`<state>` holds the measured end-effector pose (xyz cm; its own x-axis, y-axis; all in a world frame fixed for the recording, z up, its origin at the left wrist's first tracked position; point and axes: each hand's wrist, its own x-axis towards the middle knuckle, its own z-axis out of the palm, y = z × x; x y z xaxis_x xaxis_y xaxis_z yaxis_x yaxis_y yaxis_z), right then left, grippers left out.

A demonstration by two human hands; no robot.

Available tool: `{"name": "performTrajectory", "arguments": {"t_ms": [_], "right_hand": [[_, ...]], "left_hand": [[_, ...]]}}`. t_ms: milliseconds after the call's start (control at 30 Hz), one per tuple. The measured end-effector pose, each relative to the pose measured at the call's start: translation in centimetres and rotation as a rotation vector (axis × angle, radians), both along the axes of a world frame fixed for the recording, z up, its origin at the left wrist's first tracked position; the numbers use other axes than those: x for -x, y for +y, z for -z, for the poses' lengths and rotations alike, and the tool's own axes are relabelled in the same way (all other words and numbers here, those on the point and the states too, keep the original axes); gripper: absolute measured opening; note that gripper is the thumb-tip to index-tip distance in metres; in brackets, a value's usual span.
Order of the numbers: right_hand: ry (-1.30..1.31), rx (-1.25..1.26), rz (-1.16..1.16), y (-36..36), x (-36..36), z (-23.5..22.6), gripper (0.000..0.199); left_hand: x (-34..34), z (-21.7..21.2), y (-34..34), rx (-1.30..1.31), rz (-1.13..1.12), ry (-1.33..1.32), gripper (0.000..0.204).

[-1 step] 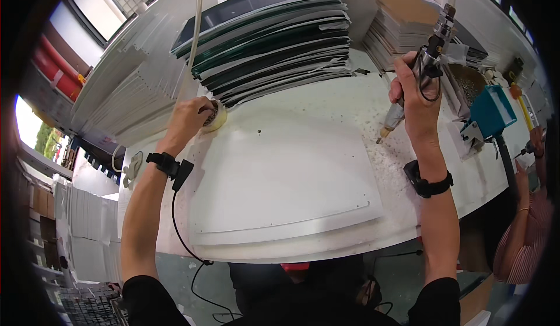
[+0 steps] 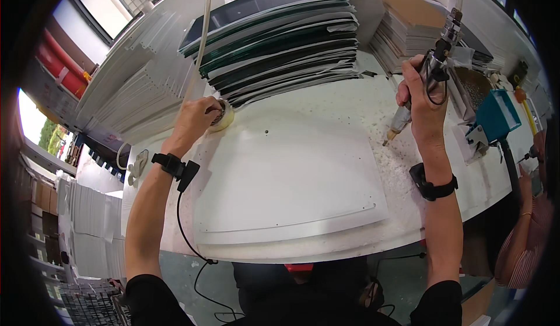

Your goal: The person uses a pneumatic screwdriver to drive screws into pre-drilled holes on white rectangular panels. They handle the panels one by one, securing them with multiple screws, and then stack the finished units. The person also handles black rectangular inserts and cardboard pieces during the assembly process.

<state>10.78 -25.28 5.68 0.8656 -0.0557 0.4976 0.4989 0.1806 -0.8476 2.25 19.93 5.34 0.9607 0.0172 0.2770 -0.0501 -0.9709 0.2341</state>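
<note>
My right hand (image 2: pixel 429 101) is wrapped round an air screwdriver (image 2: pixel 402 118), whose hose runs up and away at the far right. Its brassy tip points down at the table, just right of a white panel (image 2: pixel 291 174). Small dark dots sit along the panel's edges, and a larger one near its far left corner. At the panel's far left, the fingers of my left hand (image 2: pixel 195 122) are bent together into a small round pale-yellow tub (image 2: pixel 226 118) of tiny metal pieces. What those fingertips pinch, if anything, is hidden.
Behind the panel rises a stack of dark sheets (image 2: pixel 280 40); white panels (image 2: pixel 140 81) lean at left. Brown boards (image 2: pixel 402 28), a bowl of small pieces (image 2: pixel 471 87) and a teal holder (image 2: pixel 497 116) stand at right. A co-worker's arm (image 2: pixel 516 232) shows at far right.
The whole scene sits slightly farther right in the picture, as my head view has shifted a little. Both hands keep nearly the same places and grips.
</note>
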Motion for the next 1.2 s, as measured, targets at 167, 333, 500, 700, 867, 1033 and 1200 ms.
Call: {"name": "performTrajectory", "arguments": {"t_ms": [167,333,500,700,867,1033,1200], "right_hand": [[-0.015,0.003,0.006,0.4,0.0,0.1,0.015],[-0.018,0.03,-0.007,0.5,-0.2,0.2,0.015],[-0.025,0.042,-0.004,0.3,0.0,0.2,0.016],[-0.014,0.047,-0.027,0.3,0.0,0.2,0.018],[0.015,0.047,0.015,0.5,0.7,-0.1,0.022],[-0.019,-0.054,0.028,0.2,0.6,-0.2,0.026],[0.005,-0.221,-0.085,-1.5,3.8,-3.6,0.026]], "left_hand": [[3.5,-0.3,-5.9,0.17,0.139,0.099,0.013],[7.0,1.5,-12.1,0.225,0.275,0.135,0.009],[7.5,1.7,-13.1,0.221,0.266,0.112,0.01],[8.0,2.4,-11.6,0.267,0.213,0.033,0.018],[10.2,0.7,-12.2,0.284,0.061,-0.031,0.018],[13.2,1.6,-16.4,0.658,-0.058,0.054,0.007],[14.8,2.0,-21.9,0.819,0.104,0.159,0.007]]}}
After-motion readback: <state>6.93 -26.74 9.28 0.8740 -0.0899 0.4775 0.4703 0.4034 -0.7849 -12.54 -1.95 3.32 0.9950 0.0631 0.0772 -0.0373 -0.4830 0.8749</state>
